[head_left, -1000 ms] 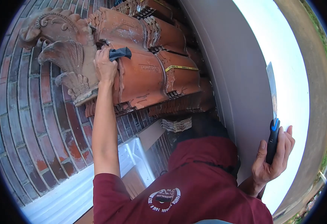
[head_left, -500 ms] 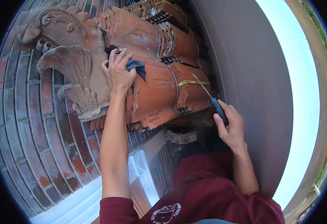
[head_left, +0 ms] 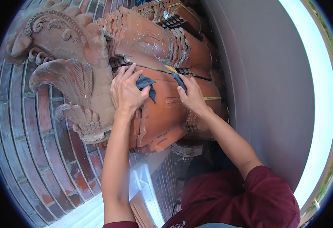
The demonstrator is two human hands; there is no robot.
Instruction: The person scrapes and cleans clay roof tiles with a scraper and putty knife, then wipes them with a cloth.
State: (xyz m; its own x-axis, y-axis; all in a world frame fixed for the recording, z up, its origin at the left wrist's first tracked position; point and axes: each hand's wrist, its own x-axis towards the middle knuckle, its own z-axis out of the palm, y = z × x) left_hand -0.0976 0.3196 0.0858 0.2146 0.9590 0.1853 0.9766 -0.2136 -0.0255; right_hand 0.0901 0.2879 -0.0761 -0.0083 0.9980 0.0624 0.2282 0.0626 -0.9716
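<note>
My left hand point(head_left: 128, 89) rests on the end of a stack of orange clay roof tiles point(head_left: 162, 114), fingers bent at the tile edges. A dark grey cloth point(head_left: 147, 83) pokes out between its thumb and fingers. My right hand point(head_left: 192, 95) is closed around the dark handle of a scraper point(head_left: 181, 81) with a blue collar. The scraper's flat blade lies at the seam between this stack and the one behind it, its far end close to the upper tile's edge.
A carved clay ornament point(head_left: 71, 81) stands left of the tiles, against a brick wall point(head_left: 29, 152). More strapped tile stacks point(head_left: 178, 15) sit behind. A grey-brown panel point(head_left: 265, 76) rises close on the right. A white frame-like object point(head_left: 147, 186) is below.
My right hand has brought the scraper left from mid-air onto the seam between the tile stacks. My left hand and the cloth keep their place on the tiles; the camera view has shifted.
</note>
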